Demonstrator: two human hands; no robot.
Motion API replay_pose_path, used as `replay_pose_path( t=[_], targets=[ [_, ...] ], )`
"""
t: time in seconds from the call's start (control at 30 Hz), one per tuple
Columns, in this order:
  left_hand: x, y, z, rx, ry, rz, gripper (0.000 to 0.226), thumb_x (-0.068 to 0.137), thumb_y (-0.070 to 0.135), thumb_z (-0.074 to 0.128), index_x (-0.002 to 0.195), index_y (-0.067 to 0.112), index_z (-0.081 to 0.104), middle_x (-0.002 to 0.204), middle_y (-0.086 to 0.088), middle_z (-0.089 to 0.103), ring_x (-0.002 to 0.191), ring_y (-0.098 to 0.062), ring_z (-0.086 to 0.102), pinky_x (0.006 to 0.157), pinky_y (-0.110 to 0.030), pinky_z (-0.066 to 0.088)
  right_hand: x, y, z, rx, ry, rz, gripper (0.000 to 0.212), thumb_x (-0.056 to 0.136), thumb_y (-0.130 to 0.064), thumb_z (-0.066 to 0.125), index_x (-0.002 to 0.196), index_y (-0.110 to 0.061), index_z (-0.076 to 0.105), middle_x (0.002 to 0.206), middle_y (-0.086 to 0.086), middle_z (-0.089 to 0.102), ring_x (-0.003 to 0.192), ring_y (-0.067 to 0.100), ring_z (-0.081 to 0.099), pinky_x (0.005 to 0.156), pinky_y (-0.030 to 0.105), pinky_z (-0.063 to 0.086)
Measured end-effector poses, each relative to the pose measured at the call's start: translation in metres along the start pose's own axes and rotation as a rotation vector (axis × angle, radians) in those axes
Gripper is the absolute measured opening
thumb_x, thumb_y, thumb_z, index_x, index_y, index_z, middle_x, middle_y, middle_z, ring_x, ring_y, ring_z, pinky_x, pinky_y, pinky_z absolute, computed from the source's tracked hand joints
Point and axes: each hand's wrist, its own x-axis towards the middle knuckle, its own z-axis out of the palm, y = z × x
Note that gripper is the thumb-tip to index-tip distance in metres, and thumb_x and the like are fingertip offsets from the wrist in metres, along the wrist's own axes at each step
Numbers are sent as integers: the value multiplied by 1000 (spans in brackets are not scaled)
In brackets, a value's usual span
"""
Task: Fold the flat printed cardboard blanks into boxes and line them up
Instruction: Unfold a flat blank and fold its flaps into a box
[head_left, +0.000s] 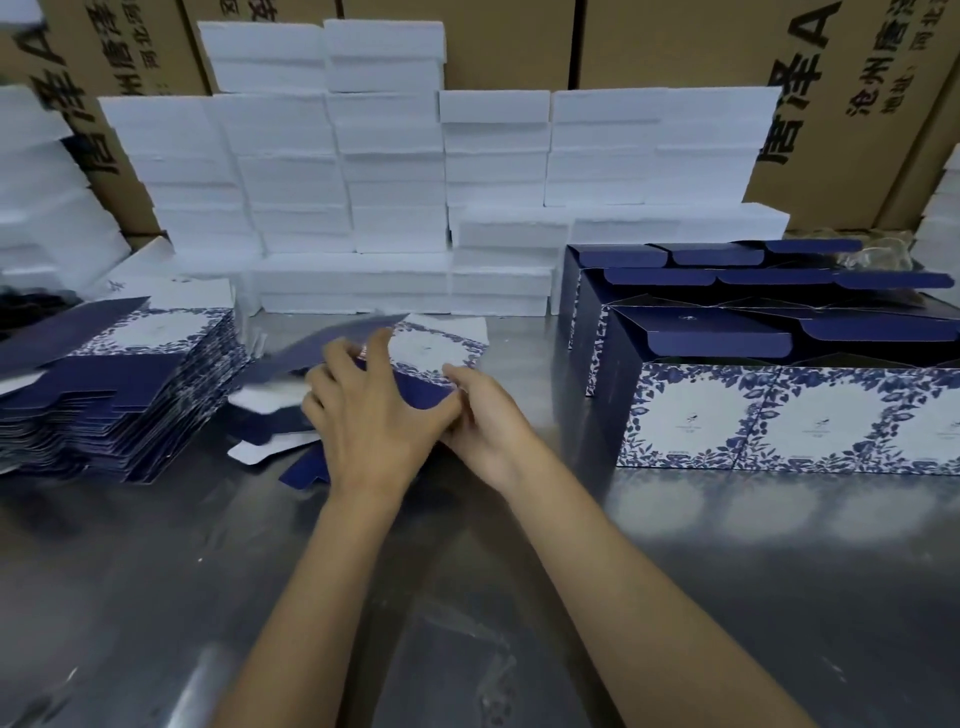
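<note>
A flat blue-and-white printed blank (435, 349) lies on the steel table in front of me, its navy flaps spread to the left and blurred. My left hand (371, 410) lies on top of it with fingers spread and bent over the navy panel. My right hand (485, 415) pinches the blank's right edge beside the left hand. A tall stack of flat blanks (130, 384) sits at the left. Several folded boxes (779, 374) with open navy lids stand in rows at the right.
White foam blocks (395, 176) are stacked along the back of the table, more at the far left. Brown printed cartons (852, 104) form a wall behind them. The steel tabletop (701, 571) stretches toward me, reflective.
</note>
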Motion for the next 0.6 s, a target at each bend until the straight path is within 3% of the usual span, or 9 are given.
replay_pose_path(
  t=[0.07, 0.13, 0.23, 0.33, 0.37, 0.43, 0.5, 0.53, 0.6],
  targets=[
    [-1, 1, -1, 55, -60, 26, 97, 69, 75, 66, 146, 25, 37, 137, -10, 37, 123, -35, 39, 102, -47, 30, 5, -4, -1, 34, 40, -32, 38, 104, -6, 42, 140, -7, 54, 133, 19, 65, 97, 30, 66, 76, 37, 56],
    [0, 1, -5, 99, -37, 38, 88, 74, 75, 62, 144, 25, 42, 133, -9, 45, 121, -33, 42, 100, -46, 30, 7, -8, -4, 62, 70, -73, 41, 102, 0, 40, 140, -10, 54, 132, 15, 66, 101, 29, 66, 83, 38, 56],
    [6, -3, -15, 43, 205, 19, 54, 88, 54, 59, 128, 19, 59, 117, -12, 56, 114, -33, 46, 95, -48, 32, 8, -13, -20, 0, 123, -167, 40, 103, 0, 42, 138, -13, 56, 126, 9, 70, 94, 21, 69, 82, 34, 56],
    [15, -18, -22, -75, 297, -121, 38, 95, 35, 52, 125, 14, 60, 123, -15, 56, 118, -34, 45, 96, -49, 32, 0, -18, -46, -55, 167, -209, 45, 105, -4, 46, 146, -22, 48, 140, 5, 61, 114, 24, 66, 93, 44, 56],
    [18, -26, -22, -150, 230, -195, 36, 96, 31, 50, 127, 15, 59, 127, -15, 56, 122, -34, 45, 99, -49, 33, -4, -19, -55, -82, 168, -222, 48, 105, -6, 47, 149, -27, 45, 144, 1, 58, 119, 22, 64, 94, 45, 57],
    [29, -39, -25, -527, -35, -444, 29, 97, 29, 45, 117, 19, 64, 128, -12, 61, 117, -33, 55, 100, -49, 43, -14, -20, -70, -99, 140, -244, 54, 106, -9, 46, 152, -35, 40, 147, -12, 52, 117, 9, 61, 81, 34, 61],
    [34, -45, -32, -997, -379, -695, 28, 99, 32, 46, 102, 19, 71, 117, -11, 70, 97, -32, 66, 80, -43, 53, -20, -21, -81, -64, 112, -231, 56, 106, -11, 46, 153, -40, 38, 146, -18, 47, 117, 1, 57, 73, 27, 60],
    [33, -51, -31, -1147, -517, -719, 31, 100, 33, 47, 106, 19, 73, 117, -9, 72, 96, -29, 68, 77, -40, 53, -22, -21, -85, -39, 100, -226, 55, 106, -12, 47, 153, -40, 39, 146, -19, 47, 118, 0, 58, 74, 27, 60],
    [34, -60, -25, -1360, -664, -685, 33, 101, 37, 48, 116, 21, 72, 123, -3, 71, 107, -24, 67, 88, -40, 49, -27, -21, -86, -1, 79, -220, 52, 106, -14, 47, 151, -39, 43, 139, -18, 57, 107, -1, 67, 72, 26, 60]
  ],
)
